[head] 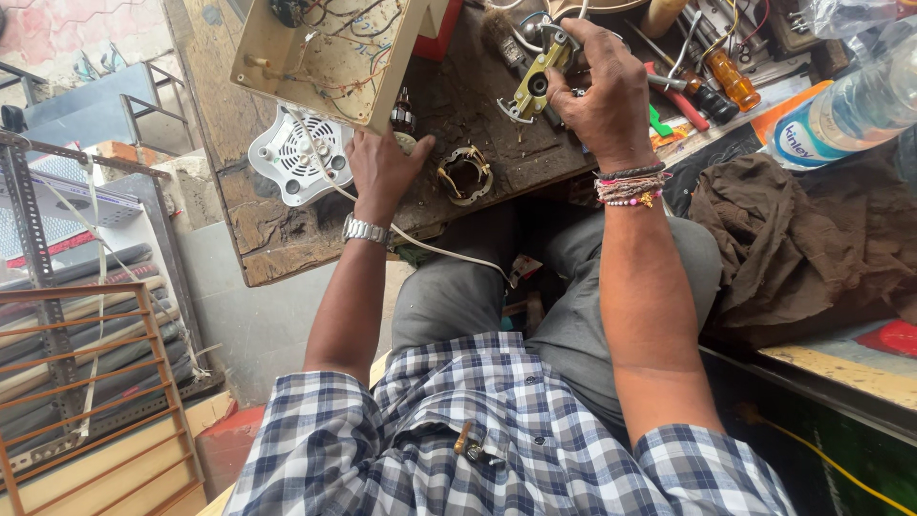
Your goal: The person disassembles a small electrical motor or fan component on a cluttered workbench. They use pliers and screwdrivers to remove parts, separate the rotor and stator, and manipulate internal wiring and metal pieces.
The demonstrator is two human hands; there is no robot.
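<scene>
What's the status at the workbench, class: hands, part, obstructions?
Left hand resting on bench beside copper-wound ring. Right hand gripping brass-coloured metal bracket. Screwdrivers and loose wires crowd the bench.

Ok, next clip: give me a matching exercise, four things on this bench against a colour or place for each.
Things:
1. screwdriver handle
2. vented fan cover
3. crumpled cloth
4. brass-coloured bracket

Descriptions:
A. white, near the bench's left edge
B. under the right hand
C. brown, at the right beside the plastic bottle
D. translucent orange, among the tools

Pairs: 1-D, 2-A, 3-C, 4-B
</scene>
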